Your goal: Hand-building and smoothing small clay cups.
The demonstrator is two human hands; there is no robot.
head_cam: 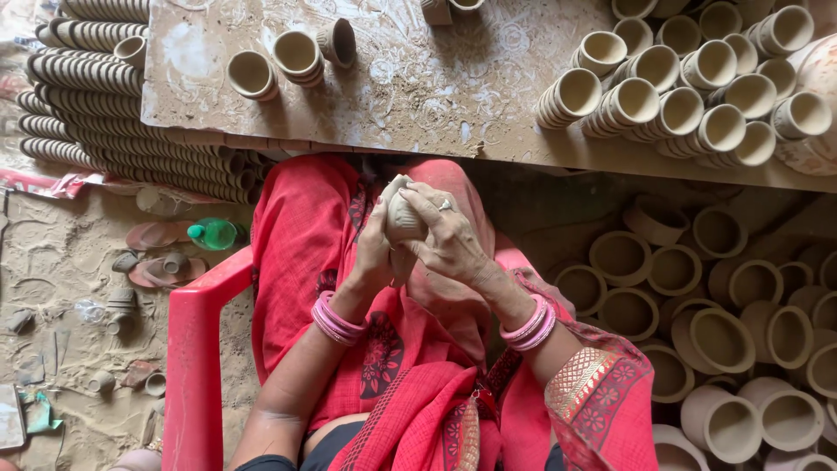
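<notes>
A small unfired clay cup (pixel 399 212) is held over my lap, above the red cloth (pixel 305 235) of my dress. My left hand (pixel 373 253) wraps it from the left and below. My right hand (pixel 449 240), with a ring on one finger, covers it from the right with fingers laid over its top. Pink bangles sit on both wrists. Most of the cup is hidden by my fingers.
A dusty clay-smeared board (pixel 410 87) lies ahead with three loose cups (pixel 292 57) and stacked cups (pixel 689 87) at right. Long cup stacks (pixel 96 96) lie at left, larger pots (pixel 715 323) at right. Red plastic chair arm (pixel 196 349), green bottle (pixel 214 233), sandals on sandy floor.
</notes>
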